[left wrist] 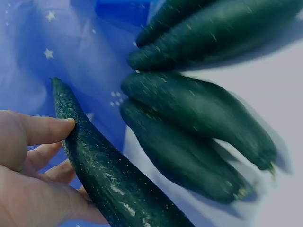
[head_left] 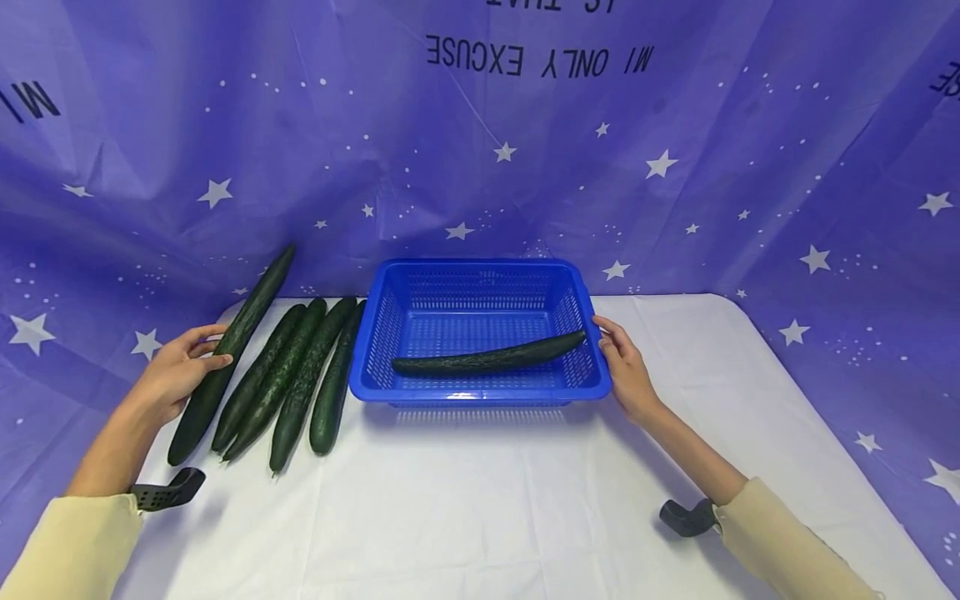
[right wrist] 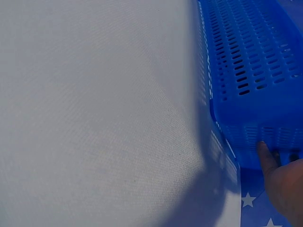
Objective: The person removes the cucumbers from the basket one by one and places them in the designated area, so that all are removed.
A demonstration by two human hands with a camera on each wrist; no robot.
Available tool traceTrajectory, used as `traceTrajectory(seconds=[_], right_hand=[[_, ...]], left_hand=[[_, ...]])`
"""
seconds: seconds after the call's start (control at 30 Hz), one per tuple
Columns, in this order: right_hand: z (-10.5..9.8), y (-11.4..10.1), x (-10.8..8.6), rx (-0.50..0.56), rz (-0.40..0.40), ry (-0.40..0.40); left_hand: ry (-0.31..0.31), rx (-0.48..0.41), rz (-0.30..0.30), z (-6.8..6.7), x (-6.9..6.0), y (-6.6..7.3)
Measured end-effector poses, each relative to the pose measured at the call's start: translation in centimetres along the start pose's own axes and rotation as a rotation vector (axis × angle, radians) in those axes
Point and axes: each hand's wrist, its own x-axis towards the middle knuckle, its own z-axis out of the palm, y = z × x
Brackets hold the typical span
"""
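Note:
In the head view my left hand [head_left: 177, 369] holds a long dark green cucumber [head_left: 236, 337] at the left, thumb on top and fingers at its far side. The left wrist view shows this cucumber [left wrist: 102, 163] slanting away from the thumb. To its right several more cucumbers [head_left: 281, 383] lie side by side on the white cloth. One further cucumber [head_left: 487, 360] lies crosswise inside a blue plastic basket [head_left: 480, 395]. My right hand [head_left: 628, 371] touches the basket's right side. In the right wrist view a straight finger [right wrist: 267, 158] rests against the perforated wall.
A white cloth [head_left: 465, 508] covers the table under everything. Behind and at the sides hangs a purple curtain [head_left: 480, 167] with white stars and printed letters. The basket stands near the table's back edge, close to the rightmost loose cucumber.

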Motion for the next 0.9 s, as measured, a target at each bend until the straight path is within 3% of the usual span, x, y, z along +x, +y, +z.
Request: traceTrajectory(seconds=[0.3, 0.47, 0.9], right_hand=[[0.0, 0.0, 0.1, -0.017, 0.006, -0.002], [-0.1, 0.1, 0.1, -0.018, 0.009, 0.005], [-0.1, 0.0, 0.1, -0.014, 0.004, -0.001]], left_hand=[[-0.033, 0.031, -0.098, -0.6, -0.4, -3.1], [-0.046, 0.005, -0.105, -0.6, -0.4, -4.2], [-0.115, -0.023, -0.115, -0.3, 0.5, -4.5]])
